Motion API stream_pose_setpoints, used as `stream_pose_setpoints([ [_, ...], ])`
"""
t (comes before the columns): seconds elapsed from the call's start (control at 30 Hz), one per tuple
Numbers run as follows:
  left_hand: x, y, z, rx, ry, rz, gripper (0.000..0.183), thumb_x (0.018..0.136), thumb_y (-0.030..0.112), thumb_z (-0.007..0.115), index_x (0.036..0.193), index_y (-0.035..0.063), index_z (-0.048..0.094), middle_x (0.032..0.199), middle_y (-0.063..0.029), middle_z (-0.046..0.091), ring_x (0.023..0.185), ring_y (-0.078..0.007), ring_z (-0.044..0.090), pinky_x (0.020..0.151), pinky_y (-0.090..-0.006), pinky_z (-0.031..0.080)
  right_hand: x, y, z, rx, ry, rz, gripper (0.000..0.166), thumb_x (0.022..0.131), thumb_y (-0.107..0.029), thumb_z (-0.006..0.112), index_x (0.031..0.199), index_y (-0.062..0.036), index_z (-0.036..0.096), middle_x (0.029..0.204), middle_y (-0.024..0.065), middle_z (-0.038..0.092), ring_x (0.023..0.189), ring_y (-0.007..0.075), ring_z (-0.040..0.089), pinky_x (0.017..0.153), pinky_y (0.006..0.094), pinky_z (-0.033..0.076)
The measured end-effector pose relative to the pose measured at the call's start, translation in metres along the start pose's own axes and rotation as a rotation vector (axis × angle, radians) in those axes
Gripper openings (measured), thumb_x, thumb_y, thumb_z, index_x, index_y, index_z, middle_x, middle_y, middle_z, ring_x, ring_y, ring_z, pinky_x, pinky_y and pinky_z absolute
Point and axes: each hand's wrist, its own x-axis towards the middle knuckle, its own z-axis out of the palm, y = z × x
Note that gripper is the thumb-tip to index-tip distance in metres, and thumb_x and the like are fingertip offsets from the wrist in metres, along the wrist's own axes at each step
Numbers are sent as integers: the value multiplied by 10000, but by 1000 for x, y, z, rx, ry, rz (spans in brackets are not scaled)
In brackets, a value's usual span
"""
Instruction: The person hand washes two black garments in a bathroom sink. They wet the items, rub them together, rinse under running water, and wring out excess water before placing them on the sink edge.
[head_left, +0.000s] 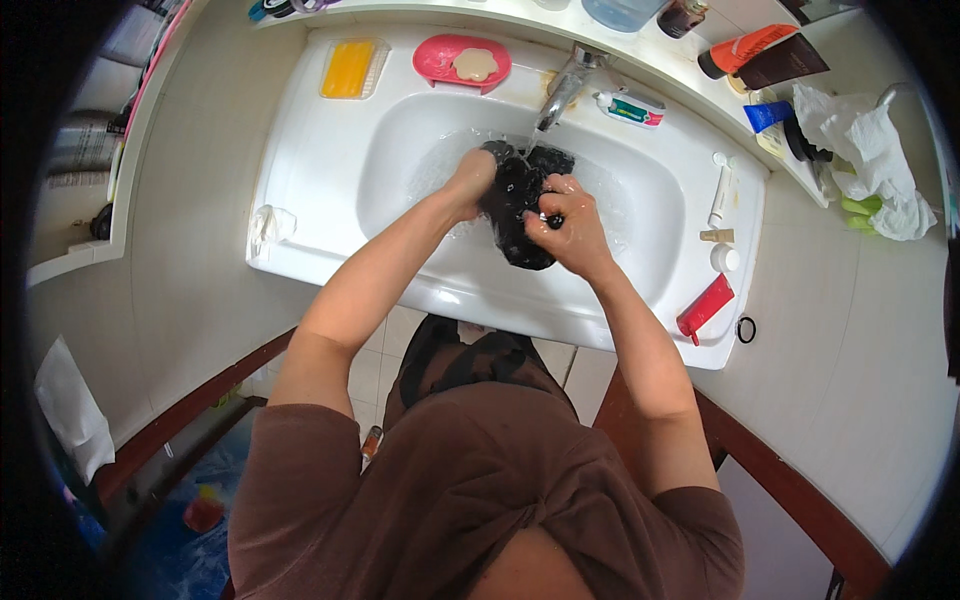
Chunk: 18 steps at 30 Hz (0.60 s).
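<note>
A wet black cloth (517, 187), bunched up, hangs over the basin of a white sink (652, 217). My left hand (475, 182) grips its left side, with the fingertips partly hidden in the folds. On the other side my right hand (571, 223) is closed around a bunch of the same cloth, a bit of it poking out of the fist. Water runs from the chrome faucet (559, 97) onto the cloth's upper part. Below it, rippling water covers the basin's bottom. What kind of garment or fabric this is, I cannot tell.
On the sink's back rim are a yellow soap bar in a clear dish (349, 69), a pink soap dish (427, 60) and a toothpaste tube (634, 110). A red tube (705, 304) and a white jar (724, 259) lie along the right rim. A crowded shelf (510, 16) runs behind.
</note>
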Motion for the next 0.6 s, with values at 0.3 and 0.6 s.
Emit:
stream_pose_setpoints([
  [0.3,23,-4,-17,721,-112,65,270,813,108,442,896,-45,649,807,-146,632,672,-231,596,569,-395,438,-1,-29,32,-442,-114,-320,133,610,-172,712,567,-92,615,729,27,531,763,236,509,641,367,432],
  [0.6,25,-25,-56,1303,-351,69,197,769,50,465,837,-24,635,823,-118,629,731,-207,556,630,-372,446,-16,-13,84,-412,-305,-394,109,663,-230,694,617,-132,695,775,21,585,861,220,550,703,348,459],
])
